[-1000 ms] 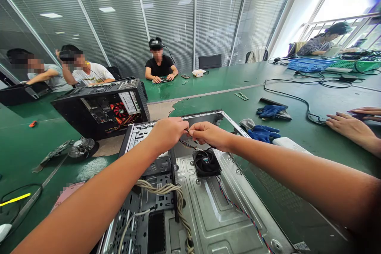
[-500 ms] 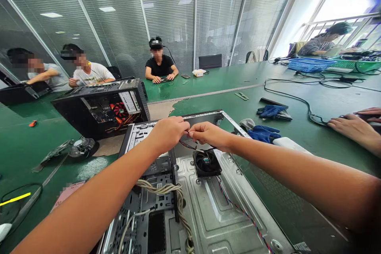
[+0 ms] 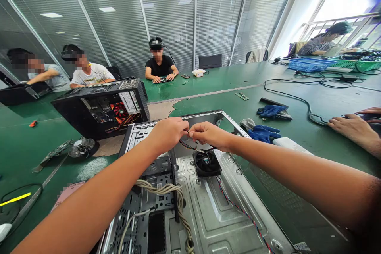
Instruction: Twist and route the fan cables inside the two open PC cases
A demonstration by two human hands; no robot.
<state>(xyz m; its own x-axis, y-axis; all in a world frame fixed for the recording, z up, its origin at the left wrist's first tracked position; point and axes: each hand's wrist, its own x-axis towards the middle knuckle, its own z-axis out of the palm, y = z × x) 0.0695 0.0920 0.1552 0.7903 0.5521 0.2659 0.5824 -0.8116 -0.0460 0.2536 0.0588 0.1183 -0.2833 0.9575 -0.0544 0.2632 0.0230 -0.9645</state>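
An open metal computer case (image 3: 226,214) lies below my arms. Above its far part, my left hand (image 3: 171,133) and my right hand (image 3: 206,133) meet, fingertips pinched on a thin dark cable (image 3: 187,144) whose wires hang down toward a black fan (image 3: 207,162). The exact piece between the fingertips is too small to make out. The fan rests on the case floor just under my right hand. Twisted beige cables (image 3: 179,196) run along the case's middle, and a red-blue wire (image 3: 235,205) trails from the fan toward me.
A second black computer case (image 3: 102,107) stands at the left. Blue gloves (image 3: 263,133) lie on the green table (image 3: 208,99) to the right. Another person's hands (image 3: 355,129) are at the right edge; several people sit around. Blue basket (image 3: 311,64) at back right.
My hands are almost unmoved, still together above the case. At the back left, a seated person's raised hand has come down.
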